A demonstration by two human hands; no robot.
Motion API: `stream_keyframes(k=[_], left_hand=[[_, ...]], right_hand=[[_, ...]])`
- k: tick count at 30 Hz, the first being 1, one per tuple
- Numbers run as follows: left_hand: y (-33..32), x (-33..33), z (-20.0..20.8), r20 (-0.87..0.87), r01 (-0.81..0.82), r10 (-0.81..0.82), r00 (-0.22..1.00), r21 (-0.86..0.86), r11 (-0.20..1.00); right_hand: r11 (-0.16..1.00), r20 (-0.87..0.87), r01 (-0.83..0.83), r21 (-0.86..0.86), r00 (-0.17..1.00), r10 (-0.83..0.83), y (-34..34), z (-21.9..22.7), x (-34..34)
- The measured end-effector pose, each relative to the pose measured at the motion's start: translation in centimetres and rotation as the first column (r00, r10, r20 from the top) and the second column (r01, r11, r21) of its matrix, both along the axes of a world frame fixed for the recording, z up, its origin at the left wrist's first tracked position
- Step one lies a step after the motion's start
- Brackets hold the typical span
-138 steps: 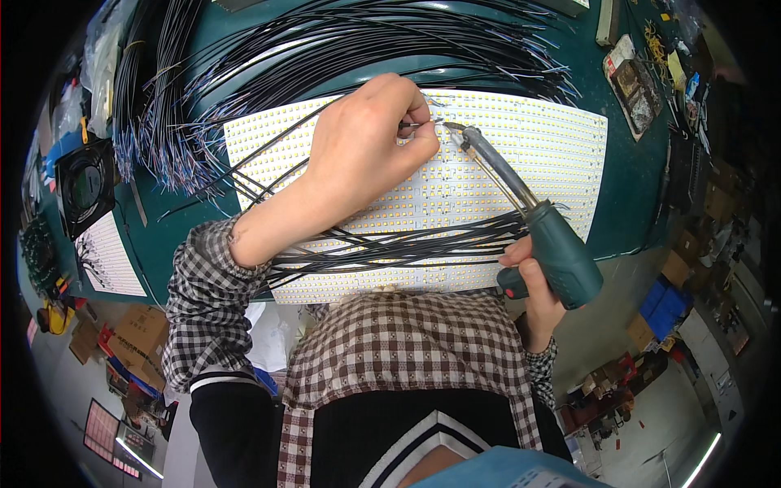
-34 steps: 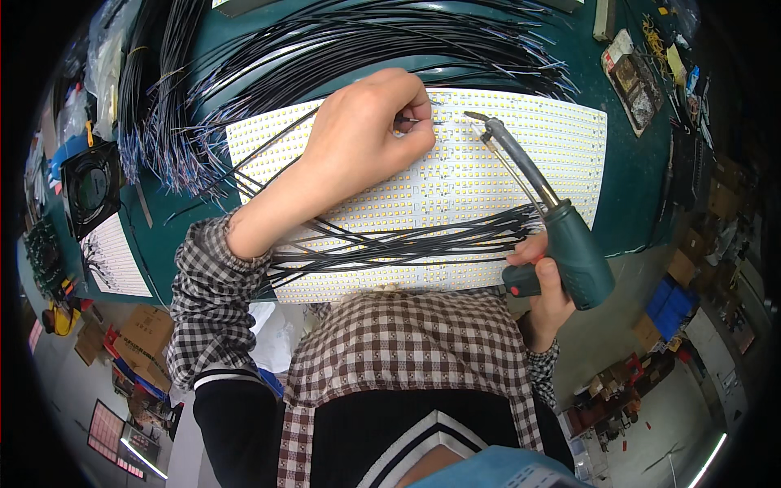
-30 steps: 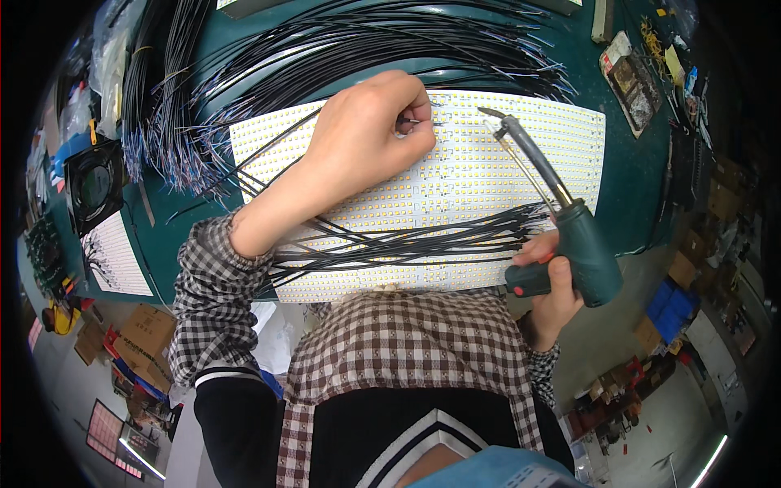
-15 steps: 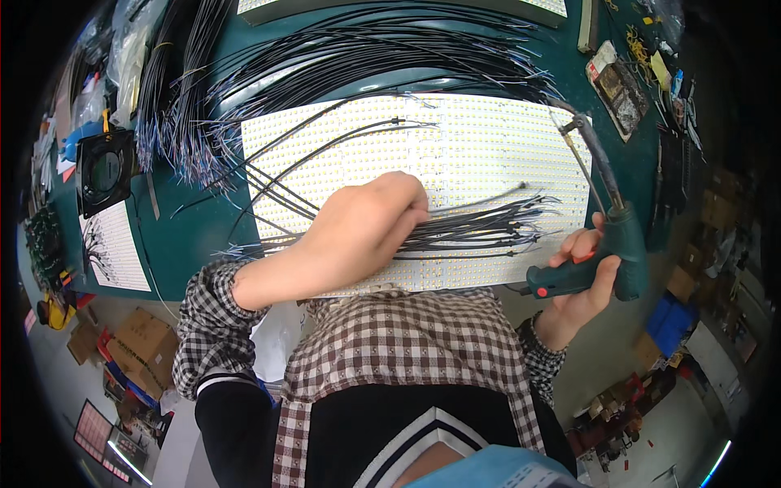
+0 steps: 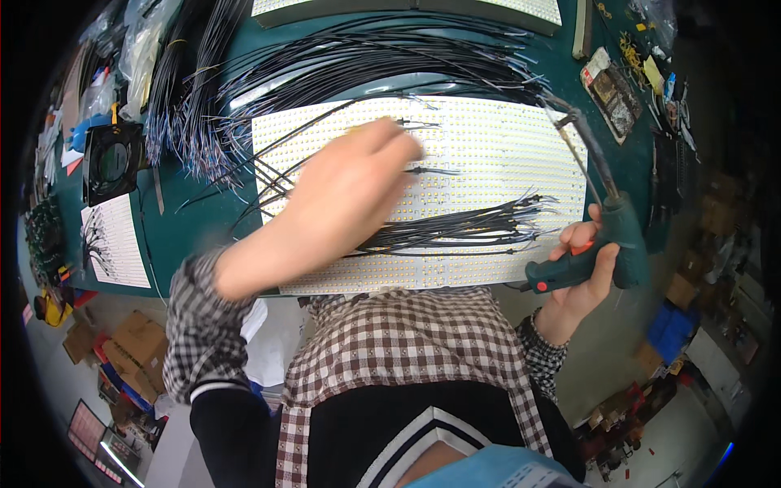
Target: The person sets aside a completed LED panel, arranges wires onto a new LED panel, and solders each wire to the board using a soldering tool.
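My left hand point(image 5: 358, 175) is over the white LED panel point(image 5: 504, 159), its fingers curled and smeared by motion. Close by its fingertips the stripped end of a black cable point(image 5: 431, 171) lies on the panel. Whether the fingers touch that cable I cannot tell. Another cable end point(image 5: 419, 124) shows just beyond the hand. A bundle of black cables point(image 5: 455, 232) lies across the panel's near part, partly under my left wrist. On the right, my right hand point(image 5: 582, 264) is wrapped around a green soldering gun point(image 5: 622, 236), its metal tip pointing up and away over the panel's right edge.
Long black cables point(image 5: 390, 61) spread behind the panel, with bundled cables point(image 5: 191, 106) at the far left. A square black fan point(image 5: 111, 164) and a smaller white panel point(image 5: 114, 244) are on the left. A stained box point(image 5: 612, 93) and tools lie at the far right.
My left hand has moved away from me, off the near cable bundle. One cable has shifted left and farther away, so its end now lies mid-panel. The soldering gun has barely moved.
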State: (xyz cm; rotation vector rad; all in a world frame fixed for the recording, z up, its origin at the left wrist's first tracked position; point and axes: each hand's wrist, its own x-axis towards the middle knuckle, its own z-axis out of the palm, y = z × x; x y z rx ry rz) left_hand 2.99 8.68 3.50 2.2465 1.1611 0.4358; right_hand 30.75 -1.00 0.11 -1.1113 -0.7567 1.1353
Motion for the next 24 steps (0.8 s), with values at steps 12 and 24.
stream_keyframes(k=[12, 24], left_hand=[[1.2, 1.3, -3.6, 0.072, -0.121, 0.128, 0.989, -0.098, 0.988], [2.3, 0.6, -4.4, 0.117, -0.169, 0.192, 0.974, -0.182, 0.969]], right_hand=[[1.000, -0.126, 0.017, 0.011, 0.992, -0.015, -0.9, -1.1, -0.2], [0.985, 0.039, -0.061, -0.159, 0.997, 0.068, -0.6, -0.4, -1.9]])
